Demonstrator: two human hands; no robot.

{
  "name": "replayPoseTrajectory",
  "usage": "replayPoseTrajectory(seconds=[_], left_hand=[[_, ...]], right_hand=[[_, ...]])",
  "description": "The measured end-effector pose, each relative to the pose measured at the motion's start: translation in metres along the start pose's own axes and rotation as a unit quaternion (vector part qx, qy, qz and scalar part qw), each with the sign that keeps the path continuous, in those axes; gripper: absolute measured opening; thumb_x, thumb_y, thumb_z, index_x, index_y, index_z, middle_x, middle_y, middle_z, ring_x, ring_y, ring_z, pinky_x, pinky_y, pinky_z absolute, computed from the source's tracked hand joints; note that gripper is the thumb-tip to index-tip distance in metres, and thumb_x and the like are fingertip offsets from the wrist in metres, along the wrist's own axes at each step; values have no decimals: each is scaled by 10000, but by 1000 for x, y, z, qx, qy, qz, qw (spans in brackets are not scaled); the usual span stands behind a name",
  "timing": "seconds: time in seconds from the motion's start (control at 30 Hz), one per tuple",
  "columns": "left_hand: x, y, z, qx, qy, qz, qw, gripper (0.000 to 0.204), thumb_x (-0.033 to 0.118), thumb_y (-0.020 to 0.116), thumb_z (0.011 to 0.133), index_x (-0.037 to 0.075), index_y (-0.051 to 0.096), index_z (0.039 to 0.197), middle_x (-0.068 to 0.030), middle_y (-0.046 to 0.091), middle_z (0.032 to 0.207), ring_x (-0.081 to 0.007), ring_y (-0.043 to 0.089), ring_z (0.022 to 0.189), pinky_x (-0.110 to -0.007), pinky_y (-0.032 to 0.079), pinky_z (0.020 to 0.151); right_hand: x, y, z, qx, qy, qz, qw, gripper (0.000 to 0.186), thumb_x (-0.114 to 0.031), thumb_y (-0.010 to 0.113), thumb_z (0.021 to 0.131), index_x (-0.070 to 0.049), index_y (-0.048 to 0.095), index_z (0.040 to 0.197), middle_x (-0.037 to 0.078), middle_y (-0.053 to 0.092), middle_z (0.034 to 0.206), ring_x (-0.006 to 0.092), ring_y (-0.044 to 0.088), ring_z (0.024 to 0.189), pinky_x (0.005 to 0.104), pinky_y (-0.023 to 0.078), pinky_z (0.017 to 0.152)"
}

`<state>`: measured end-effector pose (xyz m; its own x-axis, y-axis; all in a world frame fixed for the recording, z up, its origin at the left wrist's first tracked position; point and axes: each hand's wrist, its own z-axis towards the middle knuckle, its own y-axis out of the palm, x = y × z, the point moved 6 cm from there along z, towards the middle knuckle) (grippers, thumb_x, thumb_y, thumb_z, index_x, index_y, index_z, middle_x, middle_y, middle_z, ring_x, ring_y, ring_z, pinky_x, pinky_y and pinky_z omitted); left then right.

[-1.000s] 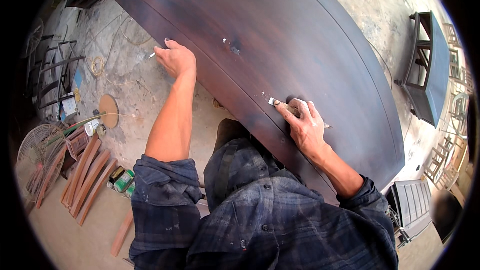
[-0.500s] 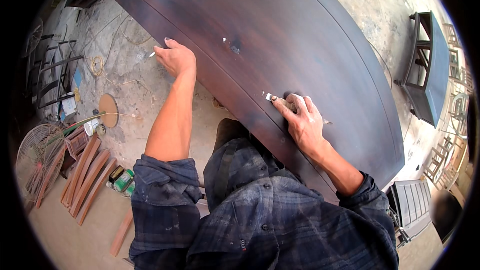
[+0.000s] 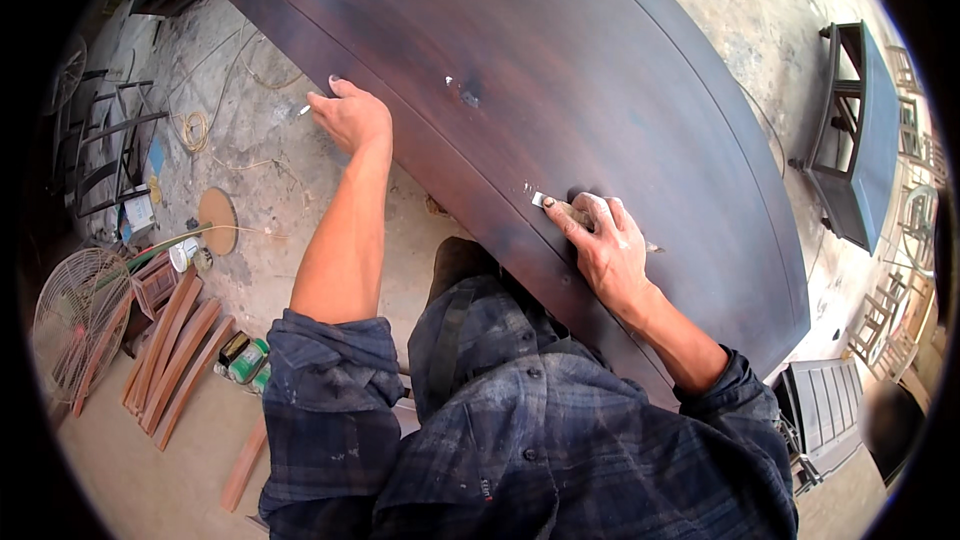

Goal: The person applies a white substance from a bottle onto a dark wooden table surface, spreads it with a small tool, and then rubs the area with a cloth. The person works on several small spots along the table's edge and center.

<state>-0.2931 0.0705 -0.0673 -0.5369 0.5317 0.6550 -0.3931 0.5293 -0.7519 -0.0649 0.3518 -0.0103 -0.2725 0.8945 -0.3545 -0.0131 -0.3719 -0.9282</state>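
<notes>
A large dark brown wooden tabletop (image 3: 600,70) with a curved outer edge lies before me. On its surface, my right hand (image 3: 610,245) is closed round a small putty knife (image 3: 539,199), whose short pale blade touches the wood. White flecks (image 3: 528,186) show just beyond the blade. My left hand (image 3: 352,122) is at the tabletop's near left edge, fingers bent, with a thin white cigarette-like stick (image 3: 304,110) between them. A white-and-grey patch (image 3: 468,96) marks the wood between my hands. My right hand is dusted with white.
At left stand a wire-cage fan (image 3: 80,305), curved reddish wood strips (image 3: 180,365) and green-and-white cans (image 3: 245,362) on the concrete floor. A round brown disc (image 3: 217,220) and cords (image 3: 195,132) lie nearby. Dark furniture (image 3: 855,140) and chair frames (image 3: 880,325) stand at right.
More white flecks show on the wood by the putty knife's blade. My right hand has barely shifted, and my left hand stays in place.
</notes>
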Motion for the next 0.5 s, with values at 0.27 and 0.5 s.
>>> replayPoseTrajectory(seconds=[0.27,0.5], left_hand=[[2,-2,-3,-5,-5,-1,1000,684,426,355,1071,-75,270,1529,-281,331,1561,-413,383,1432,-479,379,1166],[-1,0,-1,4,0,1,1000,693,437,351,1072,-73,264,1533,-276,345,1551,-411,395,1422,-479,382,1162]], right_hand=[[-1,-1,2,-11,7,-6,1000,603,-40,665,755,-201,644,1336,75,573,1166,260,560,1005,379,517,878],[-1,-2,13,1,-5,-3,1000,606,-20,669,752,-200,647,1330,76,567,1145,258,559,981,369,527,845]])
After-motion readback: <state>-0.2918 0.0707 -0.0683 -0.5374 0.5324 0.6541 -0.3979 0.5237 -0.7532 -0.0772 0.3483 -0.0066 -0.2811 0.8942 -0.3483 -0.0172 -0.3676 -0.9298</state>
